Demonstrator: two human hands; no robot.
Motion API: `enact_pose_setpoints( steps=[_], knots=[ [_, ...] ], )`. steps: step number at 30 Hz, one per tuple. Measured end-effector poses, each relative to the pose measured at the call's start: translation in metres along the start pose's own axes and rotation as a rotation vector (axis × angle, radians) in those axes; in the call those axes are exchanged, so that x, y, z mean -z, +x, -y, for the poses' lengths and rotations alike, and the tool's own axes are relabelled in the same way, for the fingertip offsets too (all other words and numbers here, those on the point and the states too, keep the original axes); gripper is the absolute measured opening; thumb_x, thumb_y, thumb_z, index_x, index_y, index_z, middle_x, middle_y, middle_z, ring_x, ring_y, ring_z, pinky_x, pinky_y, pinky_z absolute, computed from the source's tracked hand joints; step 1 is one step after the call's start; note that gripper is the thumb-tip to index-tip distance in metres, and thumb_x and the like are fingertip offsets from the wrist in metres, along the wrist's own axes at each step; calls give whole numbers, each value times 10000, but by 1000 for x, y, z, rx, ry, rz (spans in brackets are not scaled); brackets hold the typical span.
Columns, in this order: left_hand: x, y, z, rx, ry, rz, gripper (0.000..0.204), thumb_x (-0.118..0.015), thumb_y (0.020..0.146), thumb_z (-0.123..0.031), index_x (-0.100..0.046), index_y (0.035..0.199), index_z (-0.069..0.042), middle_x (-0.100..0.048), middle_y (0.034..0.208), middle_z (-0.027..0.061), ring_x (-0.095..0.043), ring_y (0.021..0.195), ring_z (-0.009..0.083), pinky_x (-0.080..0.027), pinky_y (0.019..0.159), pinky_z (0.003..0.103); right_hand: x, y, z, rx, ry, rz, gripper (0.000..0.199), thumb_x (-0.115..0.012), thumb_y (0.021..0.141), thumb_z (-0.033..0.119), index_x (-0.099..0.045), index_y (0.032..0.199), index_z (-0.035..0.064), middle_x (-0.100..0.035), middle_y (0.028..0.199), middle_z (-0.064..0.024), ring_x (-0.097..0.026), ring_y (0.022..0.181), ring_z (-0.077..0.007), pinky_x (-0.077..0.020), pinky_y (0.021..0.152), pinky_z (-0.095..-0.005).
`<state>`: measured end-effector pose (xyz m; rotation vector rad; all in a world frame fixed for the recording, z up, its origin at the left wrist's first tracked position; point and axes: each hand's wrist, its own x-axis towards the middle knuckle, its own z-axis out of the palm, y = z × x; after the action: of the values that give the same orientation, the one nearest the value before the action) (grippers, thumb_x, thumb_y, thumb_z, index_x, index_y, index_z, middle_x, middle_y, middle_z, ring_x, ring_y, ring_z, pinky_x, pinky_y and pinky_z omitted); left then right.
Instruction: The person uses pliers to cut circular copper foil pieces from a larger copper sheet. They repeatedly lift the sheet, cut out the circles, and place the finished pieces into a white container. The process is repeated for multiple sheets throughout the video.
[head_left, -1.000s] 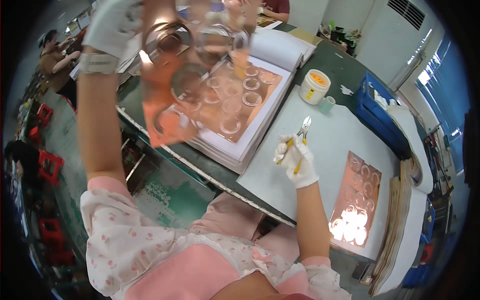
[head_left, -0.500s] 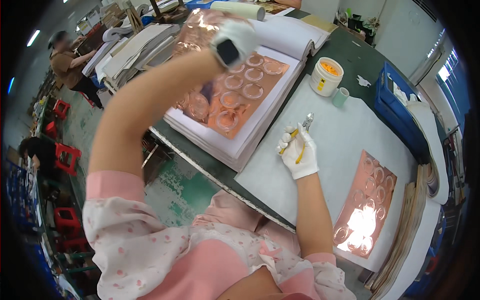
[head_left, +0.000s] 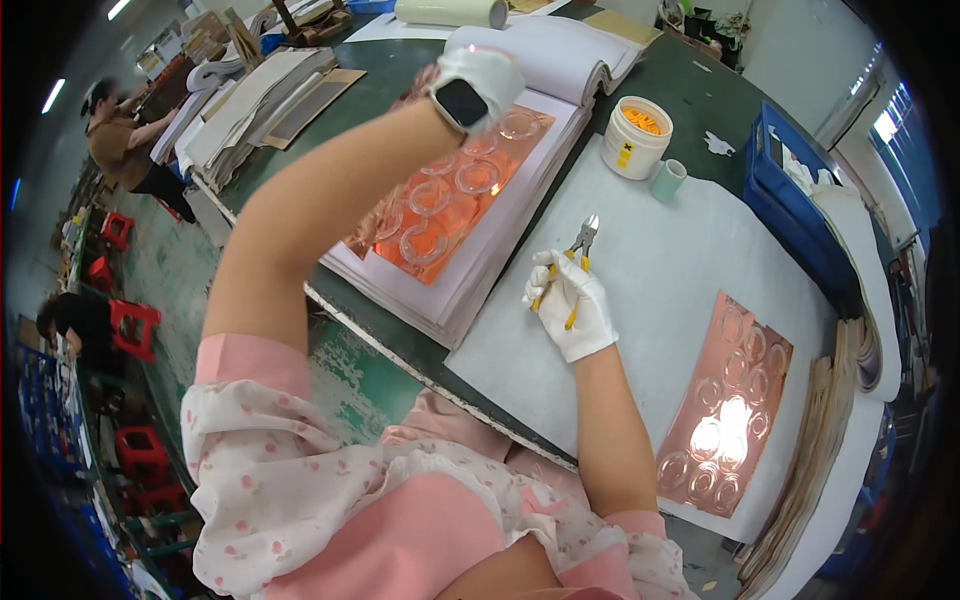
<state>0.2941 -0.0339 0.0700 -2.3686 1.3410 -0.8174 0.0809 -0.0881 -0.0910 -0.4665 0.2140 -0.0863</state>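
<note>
My left hand (head_left: 490,80), in a white glove below a dark-faced watch (head_left: 460,102), is raised over the far end of a paper stack (head_left: 440,318). It grips a shiny copper sheet, part of which (head_left: 425,85) shows beside the wrist; my fingertips are turned out of sight. Under my forearm, copper sheeting with embossed rings (head_left: 429,198) lies on the stack. My right hand (head_left: 577,312), also gloved, is closed around yellow-handled cutting pliers (head_left: 586,235), jaws pointing away from me. Another ringed copper sheet (head_left: 722,400) lies on the white paper to the right.
A white tub of orange pieces (head_left: 637,140) stands beyond my right hand, beside a pale green tube (head_left: 668,180). A blue crate (head_left: 790,215) and stacked boards (head_left: 800,450) line the right side. Far left, a person (head_left: 130,145) stands near red stools (head_left: 135,325).
The lifted copper sheet has come down toward the stack and now shows less beside my left hand. My right hand and the pliers appear slightly further left as the view shifts.
</note>
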Motion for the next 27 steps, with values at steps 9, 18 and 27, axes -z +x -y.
enact_pose_setpoints(
  steps=[9,18,27],
  knots=[
    [138,-28,87,268,-65,-458,180,-515,774,-142,-673,803,-60,-644,738,127,-646,715,270,-509,609,395,-12,0,5,137,15,113,279,-553,880,267,-523,1009,21,-542,897,-104,-528,805,-236,-447,721,-394],
    [171,-45,70,-122,-265,-762,168,-530,781,-185,-674,824,-109,-641,744,106,-640,716,268,-508,613,389,8,-18,40,334,112,69,386,-517,889,374,-508,1048,23,-539,975,-122,-522,891,-263,-418,817,-431],
    [-20,-67,-50,-129,-643,-442,270,-481,823,-173,-611,1056,-215,-621,806,112,-612,786,287,-486,706,374,74,-47,95,778,-379,-421,338,-559,884,161,-511,1151,-39,-560,1087,-89,-572,984,-183,-463,875,-272]
  ],
)
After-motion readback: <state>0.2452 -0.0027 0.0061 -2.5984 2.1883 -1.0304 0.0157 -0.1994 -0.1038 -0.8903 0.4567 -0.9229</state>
